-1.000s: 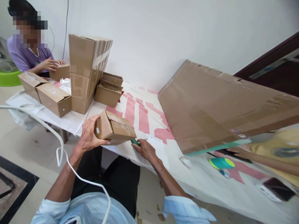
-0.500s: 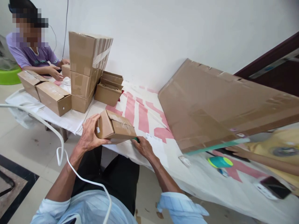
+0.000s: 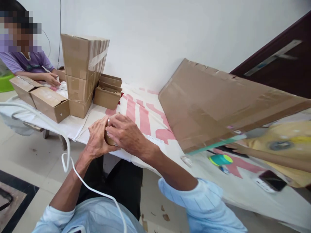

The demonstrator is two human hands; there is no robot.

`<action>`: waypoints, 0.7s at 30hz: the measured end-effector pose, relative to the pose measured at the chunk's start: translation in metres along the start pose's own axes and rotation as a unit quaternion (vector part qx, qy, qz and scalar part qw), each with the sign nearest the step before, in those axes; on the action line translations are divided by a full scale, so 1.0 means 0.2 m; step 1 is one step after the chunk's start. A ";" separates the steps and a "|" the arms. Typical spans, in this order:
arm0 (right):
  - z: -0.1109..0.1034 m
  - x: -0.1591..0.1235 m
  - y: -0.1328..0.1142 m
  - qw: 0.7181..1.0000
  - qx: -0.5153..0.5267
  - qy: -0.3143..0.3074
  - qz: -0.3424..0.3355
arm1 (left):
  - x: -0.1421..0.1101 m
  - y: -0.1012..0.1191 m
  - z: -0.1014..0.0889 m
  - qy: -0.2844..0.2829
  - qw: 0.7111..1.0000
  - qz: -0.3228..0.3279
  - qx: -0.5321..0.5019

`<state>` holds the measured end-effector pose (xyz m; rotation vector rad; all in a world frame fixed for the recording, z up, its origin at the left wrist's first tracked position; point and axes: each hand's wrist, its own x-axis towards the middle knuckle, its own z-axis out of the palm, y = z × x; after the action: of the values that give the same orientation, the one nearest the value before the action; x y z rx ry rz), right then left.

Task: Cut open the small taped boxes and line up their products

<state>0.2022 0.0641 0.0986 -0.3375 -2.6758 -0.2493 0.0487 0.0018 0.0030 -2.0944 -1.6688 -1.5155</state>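
A small cardboard box (image 3: 110,139) is held up at the front edge of the table, mostly hidden behind my hands. My left hand (image 3: 97,138) grips it from the left, with the thumb along its lower side. My right hand (image 3: 126,133) lies across the box, its fingers bent against the near end. A tiny white spot shows by those fingertips; whether they pinch anything is hidden.
Taped cartons (image 3: 76,74) are stacked behind my left hand, beside an open box (image 3: 107,97) and closed boxes (image 3: 51,100). A large cardboard sheet (image 3: 218,106) leans at right. A white cable (image 3: 97,193) crosses my lap. Two people sit at the sides, near a phone (image 3: 273,180).
My right hand has moved from the box's right end, where something green showed, up and left onto its near end. The box has turned in my left hand. The view has shifted slightly.
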 end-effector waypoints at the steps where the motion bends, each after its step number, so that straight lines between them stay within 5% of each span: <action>1: 0.02 0.01 -0.01 0.999 -0.026 -0.019 -0.007 | 0.00 0.00 0.01 0.010 1.000 0.012 0.003; 13: 0.03 0.00 -0.01 0.999 -0.033 -0.020 -0.030 | 0.01 0.03 0.01 0.012 1.000 0.014 0.017; 17: -0.01 -0.05 0.04 0.991 0.049 0.126 0.009 | 0.00 -0.02 -0.03 0.000 1.000 0.005 0.001; 21: 0.07 -0.29 0.23 0.943 0.114 0.249 0.188 | -0.04 -0.09 -0.12 -0.057 0.998 -0.016 -0.020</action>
<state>0.2604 0.0988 0.0669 -0.6099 -2.0658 0.0859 0.0197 -0.0113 0.0010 -2.2251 -1.7293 -1.4769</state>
